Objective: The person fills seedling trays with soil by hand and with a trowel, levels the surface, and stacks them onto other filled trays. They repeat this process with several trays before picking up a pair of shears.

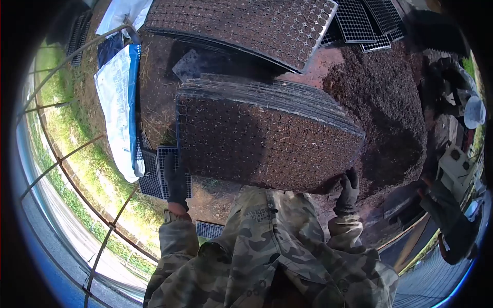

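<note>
A black seedling tray (267, 149) filled with dark brown soil is in front of my body, at waist height. My left hand (176, 184), in a dark glove, grips its left edge near the lower corner. At the opposite end, my right hand (348, 192), gloved too, is closed round the near right corner, its thumb side up. Part of the fingers of both hands is hidden by the tray or blurred in shadow. Just beyond, the edges of several stacked trays (272, 96) show.
Another stack of soil-filled trays (241, 25) stands at the back. To the right lies a large soil heap (385, 102). Unfilled trays (354, 20) are at the top right, more trays (154, 172) at lower left. A white-blue sack (118, 108) lies left. A person (452, 215) is at right.
</note>
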The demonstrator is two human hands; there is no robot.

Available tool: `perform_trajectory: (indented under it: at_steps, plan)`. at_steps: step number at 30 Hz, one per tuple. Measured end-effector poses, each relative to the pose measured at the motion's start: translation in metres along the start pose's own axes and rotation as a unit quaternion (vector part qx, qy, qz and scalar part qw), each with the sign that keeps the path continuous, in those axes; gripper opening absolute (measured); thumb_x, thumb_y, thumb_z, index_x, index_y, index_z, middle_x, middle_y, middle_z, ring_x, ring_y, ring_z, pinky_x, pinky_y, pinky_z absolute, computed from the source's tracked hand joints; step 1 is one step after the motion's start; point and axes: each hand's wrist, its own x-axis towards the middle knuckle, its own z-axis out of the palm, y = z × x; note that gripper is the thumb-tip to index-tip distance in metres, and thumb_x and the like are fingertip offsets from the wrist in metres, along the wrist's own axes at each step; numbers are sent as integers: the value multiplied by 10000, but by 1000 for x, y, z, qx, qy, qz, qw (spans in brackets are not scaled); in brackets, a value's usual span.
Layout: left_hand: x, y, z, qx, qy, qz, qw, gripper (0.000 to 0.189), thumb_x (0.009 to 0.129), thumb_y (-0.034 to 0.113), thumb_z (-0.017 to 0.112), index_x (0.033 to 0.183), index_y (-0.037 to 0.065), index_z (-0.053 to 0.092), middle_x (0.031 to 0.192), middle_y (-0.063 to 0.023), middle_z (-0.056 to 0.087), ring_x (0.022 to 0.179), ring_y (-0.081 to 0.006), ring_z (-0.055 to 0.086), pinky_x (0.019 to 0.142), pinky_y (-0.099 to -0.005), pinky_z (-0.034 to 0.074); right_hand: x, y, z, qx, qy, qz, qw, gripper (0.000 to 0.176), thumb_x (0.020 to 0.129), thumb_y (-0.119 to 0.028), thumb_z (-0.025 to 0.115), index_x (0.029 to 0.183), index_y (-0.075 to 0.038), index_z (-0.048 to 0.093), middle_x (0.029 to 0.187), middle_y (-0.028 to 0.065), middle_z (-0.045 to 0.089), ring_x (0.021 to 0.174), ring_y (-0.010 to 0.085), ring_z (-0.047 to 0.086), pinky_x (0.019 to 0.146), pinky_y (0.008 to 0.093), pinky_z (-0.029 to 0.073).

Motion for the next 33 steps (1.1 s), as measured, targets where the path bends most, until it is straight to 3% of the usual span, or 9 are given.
perform_trajectory:
  at_steps: [1, 2, 3, 4, 6, 7, 9, 15, 33]
  plan:
    - [6, 17, 13, -6, -24, 1, 1000, 476, 889, 177, 604, 1308, 0, 466, 1305, -160, 503, 1145, -290, 533, 939, -398, 456, -1, -26, 21, -72, 33, -56, 995, 489, 901, -175, 622, 1346, -47, 463, 1256, 125, 527, 1131, 201, 515, 957, 334, 420]
    - [15, 50, 21, 153, 16, 162, 975, 541, 880, 230, 621, 1349, 32, 439, 1346, -182, 455, 1203, -331, 478, 979, -430, 417, -1, -56, 46, -144, 60, -108, 982, 550, 902, -198, 620, 1389, -45, 416, 1352, 166, 466, 1222, 248, 473, 1015, 366, 389]
    - [24, 79, 29, 300, 62, 318, 897, 607, 872, 283, 637, 1391, 65, 411, 1388, -205, 407, 1262, -373, 424, 1018, -463, 379, 9, -69, 65, -262, 75, -230, 934, 573, 901, -237, 616, 1398, -47, 405, 1381, 201, 424, 1266, 299, 427, 1043, 396, 358]
    - [28, 104, 49, 295, 54, 322, 898, 607, 872, 283, 637, 1391, 65, 411, 1388, -205, 407, 1262, -373, 424, 1018, -463, 379, 19, -79, 82, -373, 82, -341, 859, 597, 900, -277, 612, 1407, -49, 394, 1410, 235, 381, 1310, 349, 380, 1071, 427, 326]
    - [34, 145, 95, 407, 50, 356, 840, 694, 854, 446, 615, 1426, 132, 380, 1441, -230, 319, 1333, -436, 294, 1065, -562, 258, 25, -94, 122, -445, 61, -336, 828, 720, 889, -456, 559, 1451, -73, 325, 1469, 276, 275, 1357, 473, 238, 1116, 503, 223]
    - [42, 143, 105, 407, 49, 358, 839, 694, 854, 446, 615, 1426, 132, 380, 1441, -230, 319, 1333, -436, 294, 1065, -562, 258, 29, -91, 135, -444, 63, -335, 829, 720, 889, -456, 559, 1451, -73, 325, 1469, 276, 275, 1357, 473, 238, 1116, 503, 223]
    - [53, 126, 126, 445, 82, 357, 817, 733, 867, 494, 563, 1467, 154, 313, 1513, -219, 208, 1402, -412, 175, 1105, -584, 133, 37, -81, 151, -566, 126, -298, 758, 732, 904, -544, 452, 1468, -104, 300, 1489, 286, 239, 1374, 481, 199, 1123, 538, 158]
    - [85, 109, 141, 472, 87, 352, 803, 781, 849, 595, 498, 1477, 182, 285, 1491, -233, 229, 1385, -448, 183, 1042, -654, 173, 61, -83, 175, -564, 118, -286, 766, 744, 908, -592, 380, 1468, -109, 307, 1497, 279, 237, 1386, 477, 170, 1120, 555, 115]
    - [126, 91, 167, 467, 36, 325, 821, 768, 875, 547, 502, 1495, 185, 231, 1543, -203, 139, 1405, -421, 158, 1058, -635, 174, 101, -59, 209, -561, 116, -274, 772, 751, 891, -586, 408, 1460, -104, 324, 1496, 286, 231, 1384, 492, 160, 1115, 557, 92]
